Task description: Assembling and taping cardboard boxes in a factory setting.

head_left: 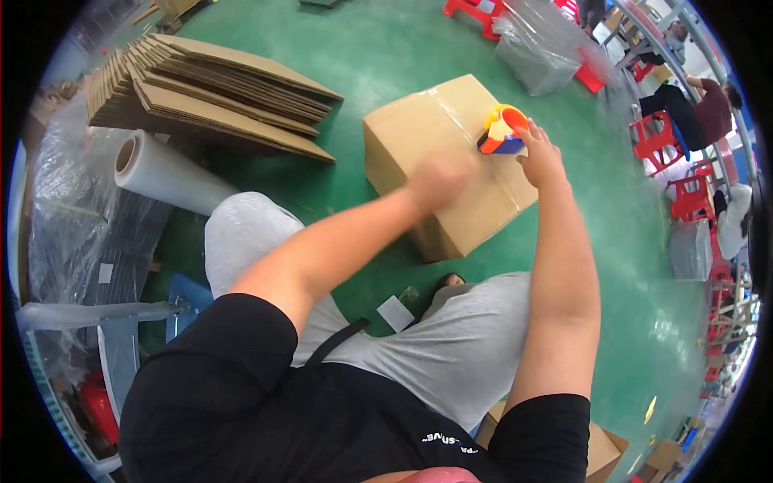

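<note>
A closed brown cardboard box point(411, 121) stands on the floor in front of my knees, with a strip of clear tape along its top seam. On its top, toward the far right, is an orange, yellow and blue hand tape dispenser point(503, 129). My right hand point(545, 157) has its fingers and thumb against the dispenser's right side, gripping it there. Over the near left part of the box top is my left hand point(443, 179). Motion blurs it, and its fingers cannot be made out.
Flattened cardboard boxes point(233, 76) are stacked at the far left. A roll of clear stretch film point(173, 171) lies beside my left knee. Plastic-wrapped goods point(547, 60) stand at the back. Red stools point(656, 141) and seated people line the right side of the green floor.
</note>
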The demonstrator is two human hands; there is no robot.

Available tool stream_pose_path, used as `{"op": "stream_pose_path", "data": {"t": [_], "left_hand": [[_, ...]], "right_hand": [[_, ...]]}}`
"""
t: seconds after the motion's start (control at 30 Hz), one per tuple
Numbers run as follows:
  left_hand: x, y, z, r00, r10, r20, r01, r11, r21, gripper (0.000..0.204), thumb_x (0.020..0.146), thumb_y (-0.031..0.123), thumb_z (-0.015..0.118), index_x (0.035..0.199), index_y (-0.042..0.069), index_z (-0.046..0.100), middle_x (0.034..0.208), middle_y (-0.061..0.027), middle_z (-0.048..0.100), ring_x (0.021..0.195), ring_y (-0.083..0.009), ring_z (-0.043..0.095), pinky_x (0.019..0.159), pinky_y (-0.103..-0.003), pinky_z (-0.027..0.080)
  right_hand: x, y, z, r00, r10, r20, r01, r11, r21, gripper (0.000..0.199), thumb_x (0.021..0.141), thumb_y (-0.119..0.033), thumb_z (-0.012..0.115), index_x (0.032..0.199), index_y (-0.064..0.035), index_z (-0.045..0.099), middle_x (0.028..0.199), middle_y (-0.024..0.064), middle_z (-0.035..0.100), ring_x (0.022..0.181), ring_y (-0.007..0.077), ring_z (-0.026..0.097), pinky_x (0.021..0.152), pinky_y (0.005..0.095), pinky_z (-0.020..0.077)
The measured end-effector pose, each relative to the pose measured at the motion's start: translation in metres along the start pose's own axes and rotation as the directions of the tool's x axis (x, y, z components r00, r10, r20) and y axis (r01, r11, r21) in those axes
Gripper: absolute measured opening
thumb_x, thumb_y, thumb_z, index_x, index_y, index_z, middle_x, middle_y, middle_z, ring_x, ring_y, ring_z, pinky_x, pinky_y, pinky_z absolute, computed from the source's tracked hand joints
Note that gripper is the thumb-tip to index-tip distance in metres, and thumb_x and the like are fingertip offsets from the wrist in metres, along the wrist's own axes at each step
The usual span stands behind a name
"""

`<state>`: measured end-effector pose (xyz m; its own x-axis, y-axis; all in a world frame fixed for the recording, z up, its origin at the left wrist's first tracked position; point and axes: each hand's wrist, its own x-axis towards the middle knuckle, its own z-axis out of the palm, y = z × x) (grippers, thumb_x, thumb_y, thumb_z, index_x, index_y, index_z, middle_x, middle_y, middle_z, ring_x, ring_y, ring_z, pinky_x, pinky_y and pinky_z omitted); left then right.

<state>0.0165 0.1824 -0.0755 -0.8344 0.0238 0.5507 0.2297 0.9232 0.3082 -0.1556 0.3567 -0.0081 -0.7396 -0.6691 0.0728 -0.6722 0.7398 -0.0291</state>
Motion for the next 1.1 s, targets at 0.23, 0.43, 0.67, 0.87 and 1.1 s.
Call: {"op": "stream_pose_path", "data": {"t": [0.23, 0.43, 0.67, 0.87, 1.1], "left_hand": [[0.009, -0.092, -0.036, 0.627, -0.769, 0.124, 0.766, 0.638, 0.078, 0.063, 0.076, 0.05, 0.072, 0.122, 0.013, 0.051, 0.128, -0.0116, 0.051, 0.121, -0.0285, 0.048, 0.099, -0.048, 0.041], [-0.006, -0.106, -0.057, 0.399, -0.911, -0.107, 0.917, 0.395, 0.055, 0.059, 0.076, 0.051, 0.072, 0.114, 0.009, 0.052, 0.119, -0.0128, 0.056, 0.112, -0.0272, 0.055, 0.091, -0.046, 0.044], [-0.019, -0.034, -0.015, 0.457, -0.889, -0.023, 0.89, 0.457, -0.005, 0.042, 0.086, 0.044, 0.057, 0.104, 0.006, 0.055, 0.087, -0.0143, 0.067, 0.08, -0.0295, 0.066, 0.08, -0.042, 0.044], [-0.032, -0.001, -0.004, 0.972, 0.107, 0.21, -0.059, 0.974, -0.221, 0.033, 0.083, 0.035, 0.059, 0.102, 0.008, 0.059, 0.109, -0.0086, 0.065, 0.103, -0.0296, 0.061, 0.091, -0.047, 0.042], [-0.045, -0.078, -0.011, 0.995, -0.065, -0.078, 0.066, 0.998, 0.021, 0.065, 0.068, 0.042, 0.076, 0.119, 0.006, 0.056, 0.129, -0.0133, 0.053, 0.126, -0.0311, 0.045, 0.106, -0.046, 0.033]], "right_hand": [[0.006, 0.015, 0.02, 0.973, -0.091, -0.212, 0.108, 0.992, 0.066, 0.033, 0.08, 0.0, 0.058, 0.111, -0.0092, 0.057, 0.107, 0.0116, 0.063, 0.104, 0.0323, 0.058, 0.089, 0.0463, 0.0408], [0.015, 0.004, 0.0, 0.938, 0.027, -0.345, 0.122, 0.907, 0.403, 0.03, 0.081, 0.001, 0.06, 0.11, -0.0031, 0.054, 0.105, 0.0156, 0.061, 0.098, 0.0355, 0.058, 0.085, 0.0412, 0.0439], [0.021, 0.047, -0.009, 0.882, 0.238, -0.406, 0.076, 0.778, 0.623, 0.027, 0.092, -0.001, 0.052, 0.119, 0.0003, 0.05, 0.107, 0.0149, 0.058, 0.101, 0.0272, 0.056, 0.089, 0.0359, 0.0436], [-0.004, -0.007, -0.025, 0.98, 0.167, 0.108, -0.122, 0.077, 0.989, 0.053, 0.091, -0.002, 0.056, 0.139, -0.007, 0.033, 0.121, 0.0068, 0.052, 0.103, 0.0164, 0.054, 0.091, 0.0295, 0.0437], [-0.009, -0.043, -0.024, 0.995, -0.092, 0.048, 0.009, 0.539, 0.842, 0.08, 0.069, 0.002, 0.061, 0.142, -0.0058, 0.03, 0.119, 0.0105, 0.054, 0.107, 0.0225, 0.055, 0.095, 0.0333, 0.0439]]}}
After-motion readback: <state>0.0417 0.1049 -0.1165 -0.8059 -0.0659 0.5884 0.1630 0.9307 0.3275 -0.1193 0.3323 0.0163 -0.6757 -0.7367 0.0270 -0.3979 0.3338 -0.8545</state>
